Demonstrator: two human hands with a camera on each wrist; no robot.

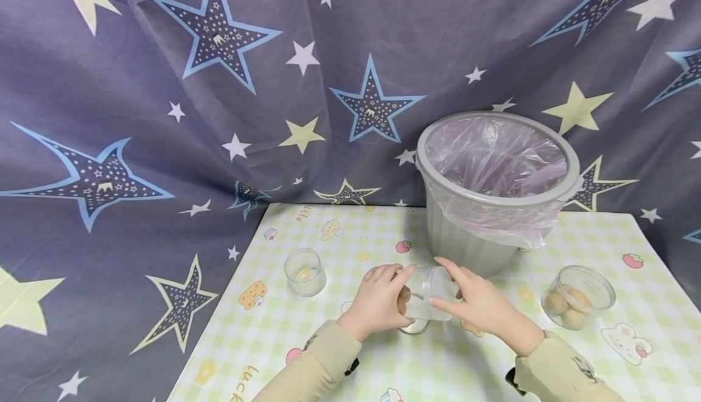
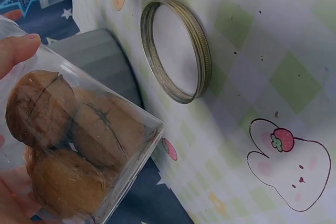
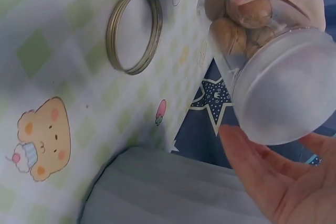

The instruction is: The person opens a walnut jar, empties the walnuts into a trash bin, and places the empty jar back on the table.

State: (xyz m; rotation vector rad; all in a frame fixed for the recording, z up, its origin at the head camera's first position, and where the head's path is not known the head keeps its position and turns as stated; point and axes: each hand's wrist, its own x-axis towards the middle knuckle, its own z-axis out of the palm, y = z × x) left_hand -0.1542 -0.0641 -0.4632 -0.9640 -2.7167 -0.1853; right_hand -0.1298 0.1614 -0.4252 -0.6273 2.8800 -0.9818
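Walnut jar [image 1: 419, 285], tipped sideways, is held above the desk [image 1: 378, 222] in the left grip [image 1: 379, 300], fingers curled round it. The right grip [image 1: 483, 306] is loose, fingers spread beside the white lid [image 3: 286, 90]; a metal ring [image 2: 202, 56] lies below.

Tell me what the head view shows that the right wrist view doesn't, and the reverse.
Only the head view shows the pink liner in the grey bin, the left jar and the right jar.

Only the right wrist view shows the frosted cap's full flat face and the metal-rimmed piece's whole outline.

Both show the left hand gripping the walnut jar, the right hand by its cap, and the bin's side.
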